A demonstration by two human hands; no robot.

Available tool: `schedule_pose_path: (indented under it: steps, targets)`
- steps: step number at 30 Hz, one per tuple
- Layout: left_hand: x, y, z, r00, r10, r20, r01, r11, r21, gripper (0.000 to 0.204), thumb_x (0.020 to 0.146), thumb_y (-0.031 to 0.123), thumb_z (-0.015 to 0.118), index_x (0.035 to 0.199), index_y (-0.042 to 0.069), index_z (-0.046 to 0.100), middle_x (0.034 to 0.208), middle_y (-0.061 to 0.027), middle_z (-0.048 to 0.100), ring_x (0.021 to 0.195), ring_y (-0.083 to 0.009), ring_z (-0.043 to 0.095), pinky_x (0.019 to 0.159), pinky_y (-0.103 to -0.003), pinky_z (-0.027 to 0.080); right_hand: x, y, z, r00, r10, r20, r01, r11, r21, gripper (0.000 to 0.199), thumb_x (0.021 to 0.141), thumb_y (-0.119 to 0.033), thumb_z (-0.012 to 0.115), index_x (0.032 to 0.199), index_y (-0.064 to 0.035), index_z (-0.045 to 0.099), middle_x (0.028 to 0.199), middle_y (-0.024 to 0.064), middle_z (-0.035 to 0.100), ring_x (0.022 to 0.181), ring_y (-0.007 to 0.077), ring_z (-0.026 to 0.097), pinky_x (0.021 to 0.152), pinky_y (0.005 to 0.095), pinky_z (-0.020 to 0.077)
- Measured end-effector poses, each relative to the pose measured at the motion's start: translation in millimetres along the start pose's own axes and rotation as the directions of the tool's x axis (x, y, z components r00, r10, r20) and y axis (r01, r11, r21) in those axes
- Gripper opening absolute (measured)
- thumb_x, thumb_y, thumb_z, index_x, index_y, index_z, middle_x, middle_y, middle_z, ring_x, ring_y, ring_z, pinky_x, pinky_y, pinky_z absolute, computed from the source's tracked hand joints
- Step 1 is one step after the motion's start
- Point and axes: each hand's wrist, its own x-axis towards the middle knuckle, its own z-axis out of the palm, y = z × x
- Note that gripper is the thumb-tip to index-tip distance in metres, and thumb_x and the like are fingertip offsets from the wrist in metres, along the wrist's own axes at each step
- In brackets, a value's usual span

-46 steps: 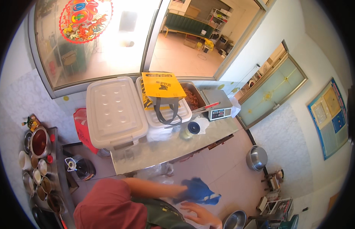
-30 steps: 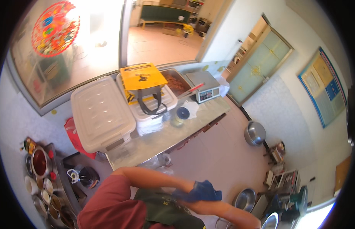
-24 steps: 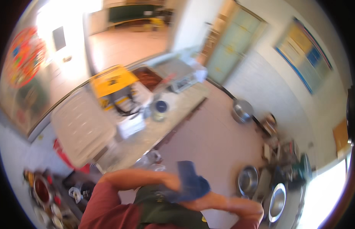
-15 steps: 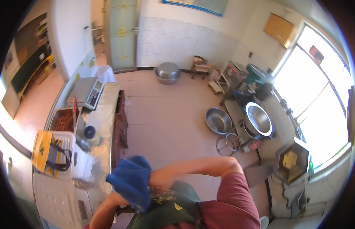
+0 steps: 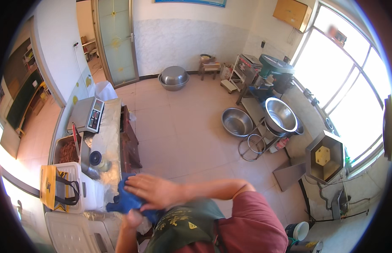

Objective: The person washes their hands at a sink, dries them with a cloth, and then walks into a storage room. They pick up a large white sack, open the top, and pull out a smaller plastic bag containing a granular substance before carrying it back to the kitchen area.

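Note:
A crumpled blue cloth (image 5: 122, 202) is bunched between my two hands, in front of my dark green apron (image 5: 191, 223) and at the edge of the foil-covered counter (image 5: 111, 143). From above, my right hand (image 5: 158, 190) lies over the cloth with its fingers wrapped across it. My left hand (image 5: 134, 218) grips the cloth from below, its thumb side showing and most of its fingers hidden. Closest to the cloth on the counter are a white plastic bin (image 5: 88, 187) and a clear jar with a dark blue lid (image 5: 96, 158).
A digital scale (image 5: 88, 114) and a metal tray of reddish-brown food (image 5: 67, 152) stand on the left counter. A yellow bag (image 5: 49, 185) sits on the bin. Steel basins (image 5: 237, 122) and a ring stand (image 5: 251, 147) are on the right. A hexagonal metal hopper (image 5: 326, 156) stands near the window.
The cloth, spread and hanging before, is now bunched smaller and lower. My right hand has moved left over it. The view has shifted slightly right.

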Motion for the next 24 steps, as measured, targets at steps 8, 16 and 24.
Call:
schedule_pose_path:
  steps: [8,16,24]
  targets:
    - [-19.1,2.7,-57.7,0.896,-0.238,-0.375,0.115,0.94,-0.32,0.022,0.097,0.016,0.048,0.113,0.005,0.055,0.107,-0.0057,0.061,0.096,-0.0168,0.06,0.086,-0.033,0.049,5.3,-9.1,104.7,0.936,0.11,0.334,-0.261,0.852,0.453,0.033,0.083,-0.021,0.057,0.105,0.0045,0.059,0.122,0.0271,0.052,0.116,0.0365,0.05,0.1,0.0443,0.0401]
    - [-72.7,-19.5,-57.2,0.886,-0.057,-0.459,0.031,0.997,-0.064,0.024,0.093,0.008,0.054,0.117,0.005,0.055,0.103,-0.0076,0.061,0.09,-0.0174,0.062,0.078,-0.033,0.052,-34.3,-21.7,125.6,0.96,-0.099,0.263,-0.03,0.895,0.445,0.045,0.061,-0.001,0.078,0.103,-0.0006,0.059,0.118,0.0216,0.055,0.109,0.0391,0.055,0.094,0.0456,0.0447]
    - [-85.6,10.2,-60.6,0.925,0.004,-0.379,-0.043,0.994,-0.097,0.018,0.093,0.01,0.052,0.111,0.006,0.055,0.099,-0.0123,0.061,0.083,-0.0211,0.062,0.068,-0.034,0.053,-47.1,0.2,162.2,0.4,0.063,0.914,-0.905,0.182,0.384,0.05,0.081,-0.004,0.061,0.128,0.0002,0.044,0.094,0.0082,0.064,0.079,0.0156,0.063,0.072,0.0282,0.0513]
